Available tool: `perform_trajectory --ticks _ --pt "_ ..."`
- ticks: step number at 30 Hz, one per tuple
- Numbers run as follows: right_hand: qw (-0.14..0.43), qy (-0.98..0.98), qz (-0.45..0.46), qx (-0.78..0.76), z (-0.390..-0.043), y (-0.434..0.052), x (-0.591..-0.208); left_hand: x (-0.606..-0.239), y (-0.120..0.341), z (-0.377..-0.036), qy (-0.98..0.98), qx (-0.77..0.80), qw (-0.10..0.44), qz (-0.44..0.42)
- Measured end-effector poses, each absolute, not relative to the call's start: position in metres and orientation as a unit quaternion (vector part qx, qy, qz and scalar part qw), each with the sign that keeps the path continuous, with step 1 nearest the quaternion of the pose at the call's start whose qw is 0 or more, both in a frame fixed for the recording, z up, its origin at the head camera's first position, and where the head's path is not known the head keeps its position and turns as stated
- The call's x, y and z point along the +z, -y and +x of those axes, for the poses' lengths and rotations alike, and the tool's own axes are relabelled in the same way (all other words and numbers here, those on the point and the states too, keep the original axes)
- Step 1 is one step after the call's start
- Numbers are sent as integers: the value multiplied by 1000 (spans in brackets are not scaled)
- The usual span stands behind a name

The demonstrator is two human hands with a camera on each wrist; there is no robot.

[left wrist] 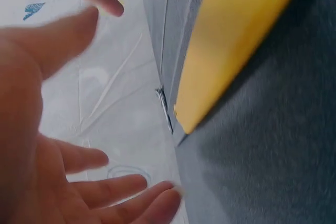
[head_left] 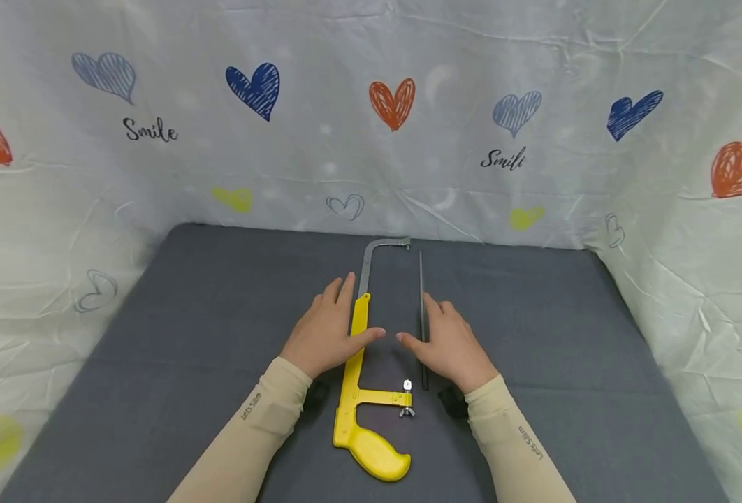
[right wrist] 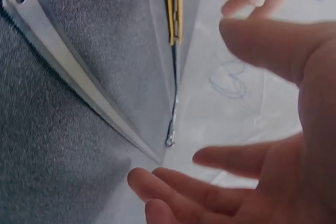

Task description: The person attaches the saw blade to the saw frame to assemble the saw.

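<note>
2 hands [head_left: 329, 334] [head_left: 451, 346], spread loosely — above hacksaw frame [head_left: 349, 384] and blade [right wrist: 76, 69].

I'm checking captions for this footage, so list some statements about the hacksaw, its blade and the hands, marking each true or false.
1. The hacksaw frame has a yellow handle. True.
2. The saw blade is mounted in the frame. False: it lies apart, right of the frame in the head view.
3. The left hand grips the handle. False: its fingers hold nothing.
4. The blade has a hole at one end. True.
5. The tabletop is bright red. False: it is dark grey.
</note>
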State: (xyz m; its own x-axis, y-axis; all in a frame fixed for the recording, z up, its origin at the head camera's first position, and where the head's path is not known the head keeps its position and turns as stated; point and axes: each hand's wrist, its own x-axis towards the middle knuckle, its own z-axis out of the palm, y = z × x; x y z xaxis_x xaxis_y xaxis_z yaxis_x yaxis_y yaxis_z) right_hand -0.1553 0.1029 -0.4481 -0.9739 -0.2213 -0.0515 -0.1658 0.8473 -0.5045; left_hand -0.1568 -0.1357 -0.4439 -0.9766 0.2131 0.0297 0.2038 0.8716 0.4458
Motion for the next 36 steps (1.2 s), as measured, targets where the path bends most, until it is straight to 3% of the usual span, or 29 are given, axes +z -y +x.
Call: perform_trajectory --ticks 10,36 --pt "32 -966 -31 -256 -157 -96 -450 -443 120 -152 -966 251 50 43" --pt "33 -966 -14 -255 -161 -97 -464 -448 109 -147 -963 249 102 5"
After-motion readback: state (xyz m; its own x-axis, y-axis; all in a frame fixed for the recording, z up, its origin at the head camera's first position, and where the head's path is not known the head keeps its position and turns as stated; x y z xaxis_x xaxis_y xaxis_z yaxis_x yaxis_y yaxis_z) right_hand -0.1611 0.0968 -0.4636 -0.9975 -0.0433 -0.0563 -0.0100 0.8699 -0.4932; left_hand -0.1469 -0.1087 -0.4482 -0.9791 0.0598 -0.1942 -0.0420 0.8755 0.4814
